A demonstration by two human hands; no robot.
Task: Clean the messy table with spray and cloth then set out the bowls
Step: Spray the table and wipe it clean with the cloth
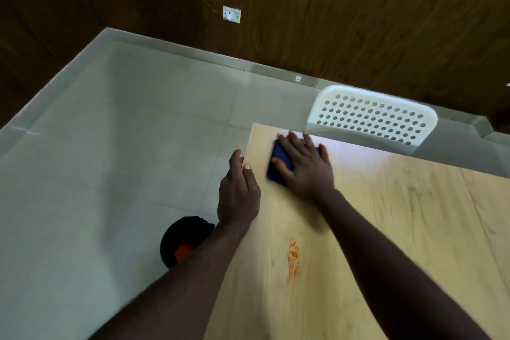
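A dark blue cloth (277, 164) lies flat near the far left corner of the light wooden table (400, 215). My right hand (306, 165) presses on it with fingers spread, covering most of it. My left hand (238, 193) rests at the table's left edge, fingers together and cupped, holding nothing. An orange smear (293, 258) marks the tabletop nearer to me, between my forearms. No spray bottle or bowls are in view.
A white perforated chair back (372, 119) stands at the table's far side. On the grey tiled floor to the left, a black bin (185, 240) with something orange inside sits below my left forearm. Dark wood wall panels run behind.
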